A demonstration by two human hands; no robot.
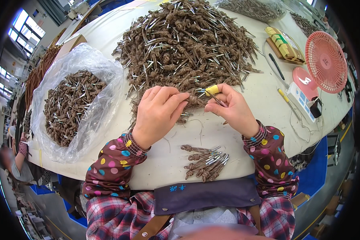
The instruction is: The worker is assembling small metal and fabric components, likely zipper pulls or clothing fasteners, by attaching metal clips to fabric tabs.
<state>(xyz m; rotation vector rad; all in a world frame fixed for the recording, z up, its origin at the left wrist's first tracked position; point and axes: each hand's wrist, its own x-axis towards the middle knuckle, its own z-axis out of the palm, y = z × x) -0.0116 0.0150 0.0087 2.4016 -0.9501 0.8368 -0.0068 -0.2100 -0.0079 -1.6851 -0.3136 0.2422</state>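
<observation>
My left hand pinches a brown knotted cord piece at the near edge of a big heap of such cords with metal tips. My right hand grips a small tool with a yellow handle, its metal end against the same knot. Both hands work close together over the white table. A small bundle of knotted cords lies on the table in front of me, between my forearms.
A clear plastic bag holding more cords sits at left. At right stand a pink fan, a small white scale, pens and a wrapped bundle. Another person sits at far left.
</observation>
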